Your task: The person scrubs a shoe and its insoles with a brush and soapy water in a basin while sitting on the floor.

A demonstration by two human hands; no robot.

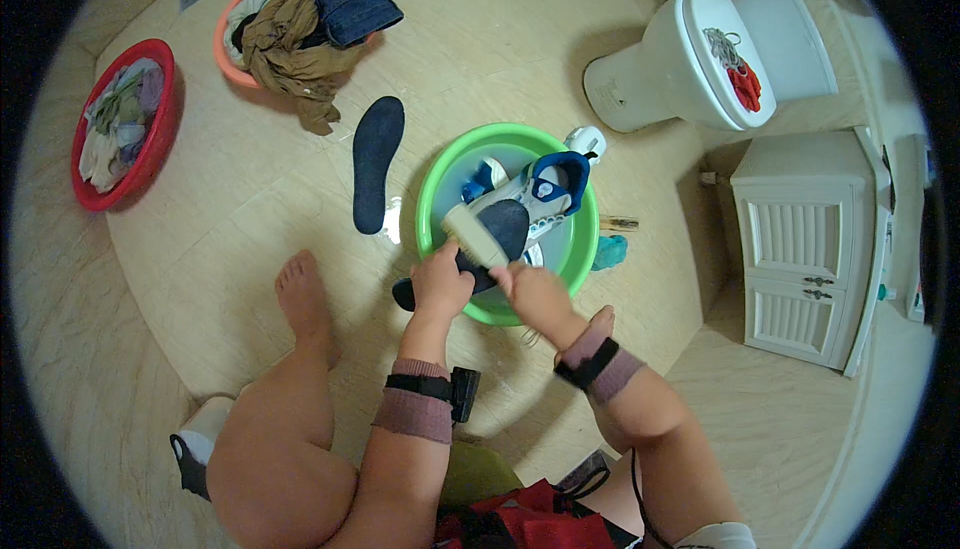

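Observation:
A light green basin (428, 199) of cloudy water stands on the floor in front of me. Inside it rests a white and grey sneaker with blue lining (540, 194), and part of another blue and white shoe (487, 179) shows beside it. My left hand (440, 284) grips a dark insole (505, 224) that lies slantwise over the basin's near left rim. In my right hand (540, 301) is a pale scrub brush (476, 236), held against or just over the insole; contact cannot be made out. A second dark insole (378, 164) lies flat on the floor, left of the basin.
Clothes fill an orange-pink basin (224, 57) and a red basin (167, 99) at the far left. A teal cloth or bag (610, 252) lies right of the green basin. Farther right are a toilet (640, 79) and a white louvred cabinet (795, 239). My bare feet flank the work.

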